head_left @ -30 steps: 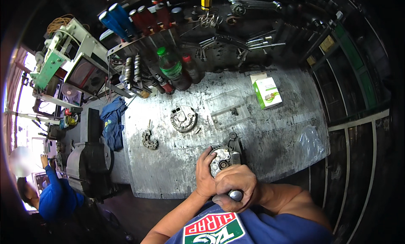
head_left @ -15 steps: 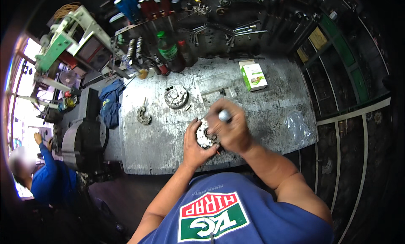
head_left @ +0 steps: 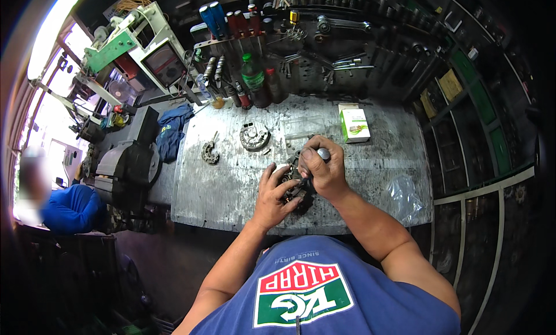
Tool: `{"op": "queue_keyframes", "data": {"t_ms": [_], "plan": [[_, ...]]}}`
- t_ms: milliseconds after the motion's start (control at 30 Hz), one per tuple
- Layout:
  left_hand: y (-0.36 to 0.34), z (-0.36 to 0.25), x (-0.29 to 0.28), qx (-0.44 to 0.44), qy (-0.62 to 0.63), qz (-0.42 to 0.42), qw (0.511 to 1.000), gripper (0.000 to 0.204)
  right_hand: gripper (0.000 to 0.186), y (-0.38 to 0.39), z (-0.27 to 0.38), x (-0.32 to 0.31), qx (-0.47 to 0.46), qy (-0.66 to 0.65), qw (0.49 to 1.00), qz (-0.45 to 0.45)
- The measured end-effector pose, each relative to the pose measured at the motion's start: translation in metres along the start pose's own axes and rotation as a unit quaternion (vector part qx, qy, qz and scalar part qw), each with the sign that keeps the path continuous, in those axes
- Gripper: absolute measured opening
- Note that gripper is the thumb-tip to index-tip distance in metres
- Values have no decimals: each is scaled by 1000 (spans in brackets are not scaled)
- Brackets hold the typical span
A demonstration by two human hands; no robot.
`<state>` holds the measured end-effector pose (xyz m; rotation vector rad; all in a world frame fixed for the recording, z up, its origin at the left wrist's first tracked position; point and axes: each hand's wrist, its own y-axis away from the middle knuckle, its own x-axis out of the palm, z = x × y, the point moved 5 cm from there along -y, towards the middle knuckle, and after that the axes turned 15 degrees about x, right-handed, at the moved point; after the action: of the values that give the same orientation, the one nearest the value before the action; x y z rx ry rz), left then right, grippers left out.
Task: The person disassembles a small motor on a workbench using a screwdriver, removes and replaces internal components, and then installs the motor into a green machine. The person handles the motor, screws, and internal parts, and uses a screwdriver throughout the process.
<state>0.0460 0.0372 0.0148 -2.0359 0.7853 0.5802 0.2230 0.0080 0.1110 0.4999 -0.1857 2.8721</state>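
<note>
My right hand [head_left: 325, 170] is closed around a screwdriver [head_left: 324, 154]; its round grey handle end sticks up beside my thumb. The tool's dark lower part points down at a small grey and dark metal part [head_left: 294, 174], which looks like an alternator piece, on the workbench. My left hand [head_left: 273, 195] grips that part from the left, fingers bent over it and thumb along its near side. Both hands hide much of the part and the tool's tip. Farther off lies a round silver alternator housing [head_left: 255, 136], with a curved metal piece [head_left: 211, 152] to its left.
A clear plastic tray [head_left: 304, 126] and a white-green box [head_left: 354, 124] stand toward the back of the metal-topped bench [head_left: 231, 190]. A crumpled plastic bag [head_left: 403, 195] lies at right. Bottles [head_left: 253, 80] line the back edge. A co-worker in blue [head_left: 72, 210] is at far left.
The view has shifted, so the bench sits lower and further right. My right hand's blurred motion has stopped, and the metal part appears turned, showing a darker side. The co-worker has lowered an arm.
</note>
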Motion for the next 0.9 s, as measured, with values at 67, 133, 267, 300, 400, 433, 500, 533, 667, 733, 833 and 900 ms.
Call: {"op": "queue_keyframes", "data": {"t_ms": [67, 133, 267, 300, 400, 433, 500, 533, 667, 733, 833, 900], "plan": [[1, 1, -1, -3, 4, -1, 1000, 57, 25, -1, -3, -1, 8, 17, 1000, 7], [0, 1, -1, -6, 3, 1, 1000, 58, 25, -2, -4, 0, 12, 41, 999, 9], [-1, -1, -3, -7, -5, 0, 1000, 59, 25, -3, -2, 2, -3, 84, 996, 6], [-1, -1, -3, -12, 0, 5, 1000, 59, 25, -3, -1, 2, -9, 98, 995, 6], [-1, 0, -3, -17, 3, 10, 1000, 58, 31, -2, -3, 1, 11, 92, 996, 7], [-1, 0, -3, -17, 0, 11, 1000, 57, 32, 1, -2, 1, -12, 117, 993, -10], [-2, 1, -3, -11, -5, 13, 1000, 59, 35, 6, -2, 3, -32, 172, 983, -49], [-2, 1, -2, -5, -7, 16, 1000, 60, 36, 11, 0, 6, -72, 171, 981, -53], [0, 6, -2, -36, 23, -22, 999, 81, 43, 25, 6, 22, -150, 185, 969, -59], [3, 12, -5, -76, 12, -49, 996, 108, 45, 22, 13, 24, -125, 208, 969, -52], [3, 30, -2, -136, 72, -2, 988, 117, 23, -6, 31, 28, -67, 196, 961, 183], [1, 38, -2, -128, 53, 51, 989, 116, 19, -28, 35, 35, 39, 90, 929, 356]]}}
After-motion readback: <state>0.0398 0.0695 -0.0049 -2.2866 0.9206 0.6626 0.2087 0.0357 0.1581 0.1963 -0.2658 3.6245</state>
